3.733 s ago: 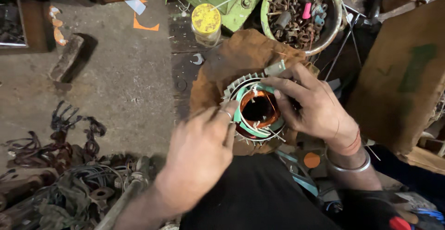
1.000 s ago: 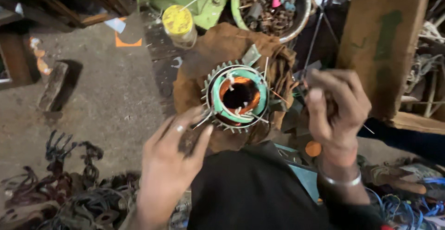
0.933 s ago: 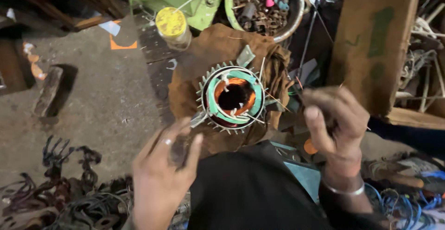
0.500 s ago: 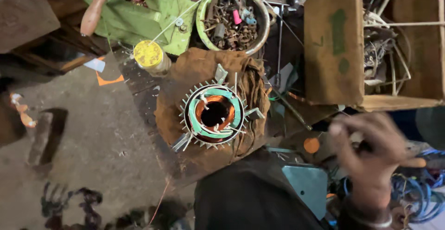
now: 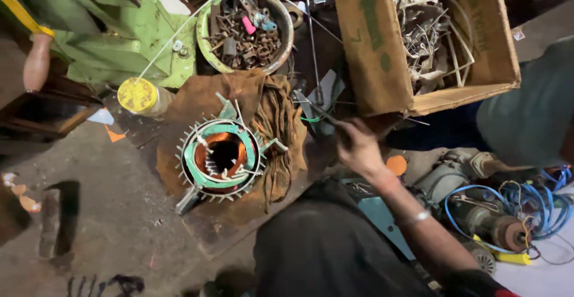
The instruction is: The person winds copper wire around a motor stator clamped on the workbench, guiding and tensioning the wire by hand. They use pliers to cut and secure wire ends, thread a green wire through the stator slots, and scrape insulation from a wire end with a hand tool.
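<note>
**Both hands off the stator; the right one now among the tools beside it**

Moments ago both hands worked at the motor stator point(image 5: 222, 158); now it sits alone on the brown cloth point(image 5: 272, 123), near the cloth's middle, copper windings and loose white ties exposed, so the winding work looks paused for a tool. The right hand point(image 5: 360, 147) has swung off the cloth's right edge, below the cardboard box point(image 5: 382, 46). Its fingers point(image 5: 347, 131) are curled closed around what seems a thin dark rod point(image 5: 317, 113); blur hides the grip itself. The left hand is out of view.
</note>
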